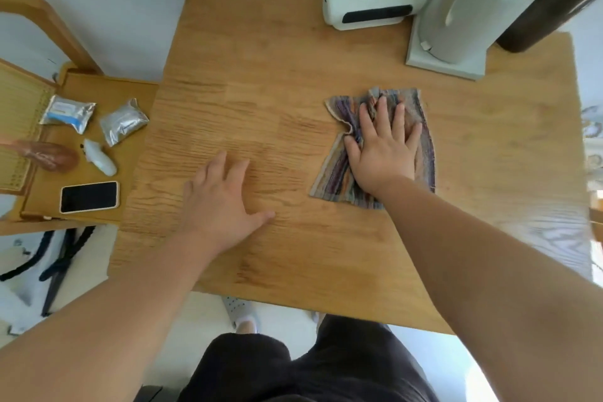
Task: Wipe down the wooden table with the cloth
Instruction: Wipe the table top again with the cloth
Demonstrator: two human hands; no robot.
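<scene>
A striped, multicoloured cloth [339, 170] lies rumpled on the right half of the wooden table [267, 81]. My right hand [383, 150] presses flat on the cloth with its fingers straight and spread, pointing away from me. My left hand [222, 202] rests palm down on the bare wood to the left of the cloth, fingers extended and thumb out to the right. A stretch of bare table separates the two hands.
At the table's far right stand a white device [368, 6] and a white stand with a square base [447, 55]. A lower wooden surface on the left holds a phone [89, 196], two foil packets [124, 121], a small white bottle [99, 157] and a brush [45, 155].
</scene>
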